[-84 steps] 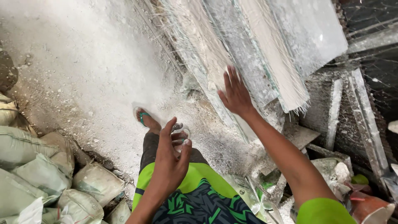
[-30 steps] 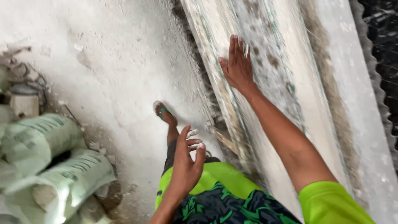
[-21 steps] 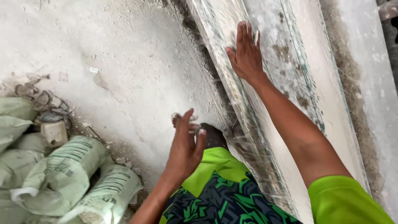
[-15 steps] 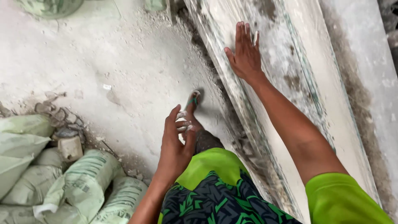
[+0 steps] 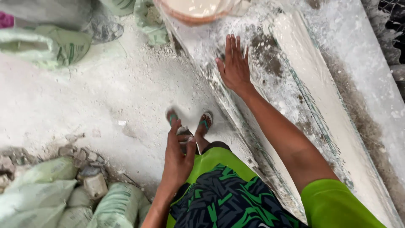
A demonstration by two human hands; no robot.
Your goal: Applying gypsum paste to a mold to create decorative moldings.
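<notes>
Left hand (image 5: 177,158): nearest the camera; hangs free over the shorts (image 5: 223,198), fingers loosely spread, grip apart, holding nothing.
Feet (image 5: 190,126): just beyond the left hand, in sandals with green straps, on the dusty floor (image 5: 84,109).
Sacks (image 5: 63,190): pale green, heaped at the lower left, well apart from both hands.
Right hand (image 5: 235,67): arm stretched forward; palm flat on the slab (image 5: 270,80), fingers straight and close together, grip apart, pressing rather than clasping.
Slab: pale, dusty, wrapped in clear film; leans among further sheets to the right.
Key relation: the slab lies forward and right of the body, its long axis running from the upper left toward the lower right, along the line of the right forearm; the right hand touches it, the left hand is well apart from it.
Basin (image 5: 194,10): round, rim brown, at the top edge just beyond the slab's far end.
Far sacks (image 5: 55,42): green, upper left.
Change from the earlier frames: the view has swung so that the basin and the far sacks now show; the right hand stays flat on the slab; the left hand stays empty by the hip; both feet now show side by side.
</notes>
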